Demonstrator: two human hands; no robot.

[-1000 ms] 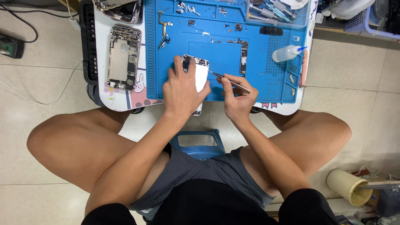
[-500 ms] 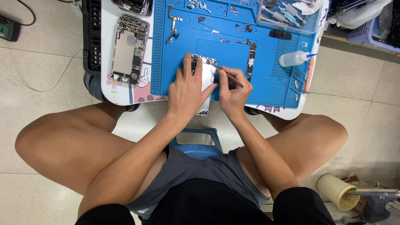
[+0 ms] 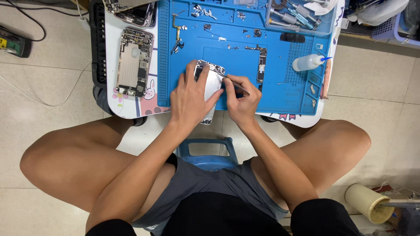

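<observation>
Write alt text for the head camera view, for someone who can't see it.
Seen from above, a seated person's left hand steadies an opened phone on a blue work mat while the right hand works tweezers at its edge. Another stripped phone shell lies to the left.

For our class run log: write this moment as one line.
left hand: holds opened phone | right hand: tweezers at phone | surface: blue mat
</observation>
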